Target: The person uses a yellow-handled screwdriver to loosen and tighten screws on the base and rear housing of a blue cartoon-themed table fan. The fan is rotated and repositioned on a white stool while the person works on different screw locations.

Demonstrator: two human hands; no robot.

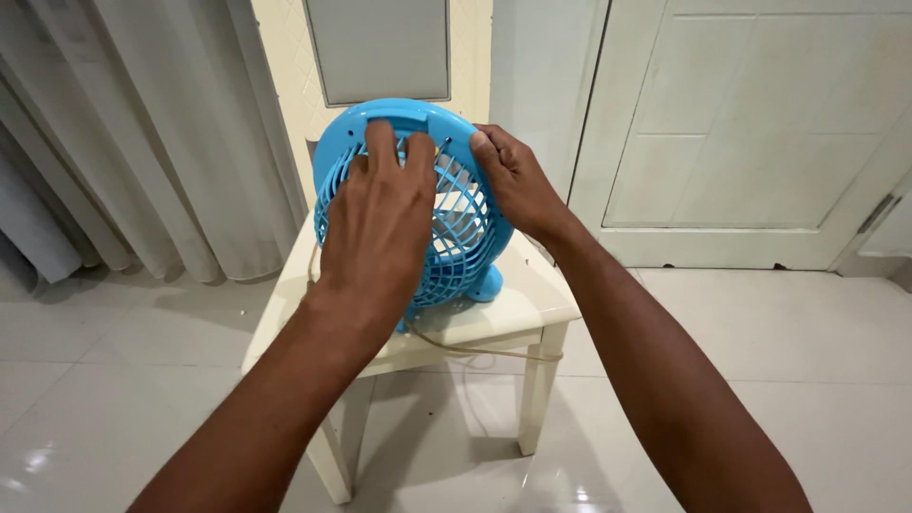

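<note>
A blue table fan (pixel 446 228) is stood on a cream chair (pixel 532 304) at the centre of the frame, and its front grille is seen to be in place on the housing. The left hand (pixel 380 218) is laid flat over the grille, fingers hooked into the handle slot at the top rim. The right hand (pixel 518 185) is closed on the rim at the upper right. 1 cord (pixel 494 353) is draped over the seat edge. The blades, the base and any clips are hidden behind hand and grille, so how far the grille is fastened cannot be judged.
</note>
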